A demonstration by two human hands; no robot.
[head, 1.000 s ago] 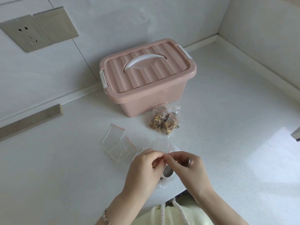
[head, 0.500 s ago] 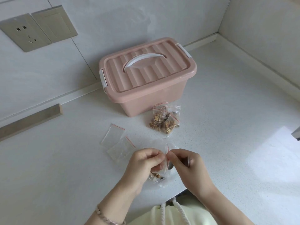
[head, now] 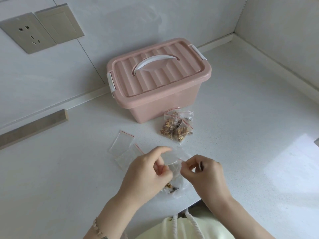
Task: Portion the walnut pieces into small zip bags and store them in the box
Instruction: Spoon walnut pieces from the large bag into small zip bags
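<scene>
A pink box with a white handle stands shut at the back of the white counter. In front of it lie filled zip bags of walnut pieces. Two empty small zip bags lie left of my hands. My left hand and my right hand each pinch one side of the mouth of a small clear zip bag, pulling it apart. A dark handle, perhaps a spoon, shows inside my right fist. Under my hands lies a larger clear bag with walnut pieces.
Wall sockets sit on the wall at upper left. A wooden strip lies along the left wall edge. The counter's front edge runs just below my hands, with pale clothing beneath it.
My hands have drawn apart, spreading the small bag's mouth. The walnut pieces in the bag underneath now show below my left hand.
</scene>
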